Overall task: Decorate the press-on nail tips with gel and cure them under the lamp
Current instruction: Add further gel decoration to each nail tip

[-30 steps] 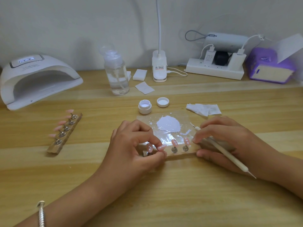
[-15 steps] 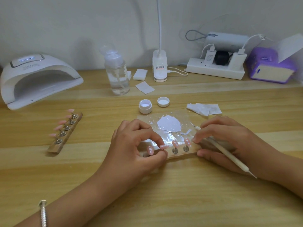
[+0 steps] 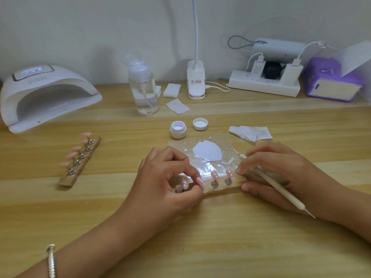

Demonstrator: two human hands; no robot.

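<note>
Wooden and narrow, the holder strip (image 3: 222,189) is lying at the centre of the frame on the pale table (image 3: 200,237), carrying pink nail tips on small metal stands. The left hand (image 3: 168,183) is curling over the strip's left end, its thumb and forefinger pinching one nail tip (image 3: 200,181) between them. Two more dotted tips (image 3: 214,174) are standing just to the right of it. The right hand (image 3: 277,173) is gripping the strip's right end with its fingertips while holding a white dotting tool (image 3: 281,189) tucked across the palm, the metal point sticking out toward the lower right. Just behind the strip, a clear sheet (image 3: 216,167) is bearing a puddle of white gel (image 3: 207,151). An open gel jar (image 3: 178,129) and its lid (image 3: 200,124) are sitting side by side beyond the sheet. At the upper left the curing lamp (image 3: 46,95) is glowing, well apart from the hands. A second strip (image 3: 80,161) with five pink tips is lying at the middle left.
</note>
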